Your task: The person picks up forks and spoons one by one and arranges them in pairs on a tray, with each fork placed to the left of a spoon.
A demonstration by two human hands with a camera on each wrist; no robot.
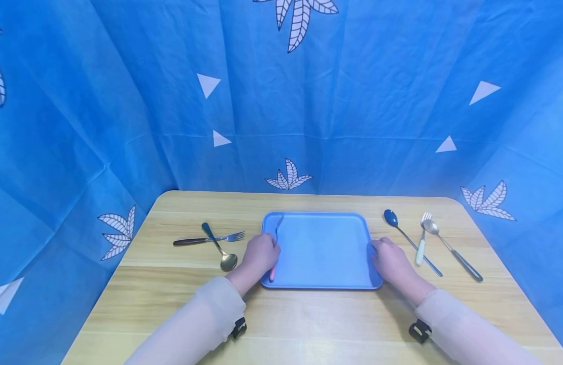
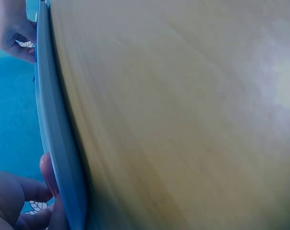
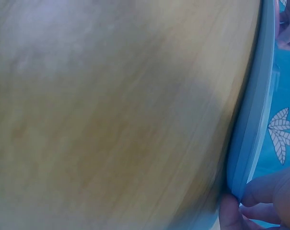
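A blue rectangular tray (image 1: 324,251) lies on the wooden table, its front wall seen close in both wrist views. My left hand (image 1: 261,252) grips the tray's left rim, thumb and fingers at the edge in the left wrist view. On the opposite side, my right hand (image 1: 391,259) pinches the right rim, with fingertips at the edge in the right wrist view. A table knife with a pink handle (image 1: 272,274) lies along the tray's left side, its middle hidden by my left hand.
Left of the tray, a dark-handled fork (image 1: 190,242) and a gold-bowled spoon (image 1: 229,262) cross. To the right lie a long dark-blue spoon (image 1: 391,218), a fork with a pale handle (image 1: 420,253) and a grey-handled spoon (image 1: 466,264). A blue patterned cloth (image 1: 377,101) hangs behind the table.
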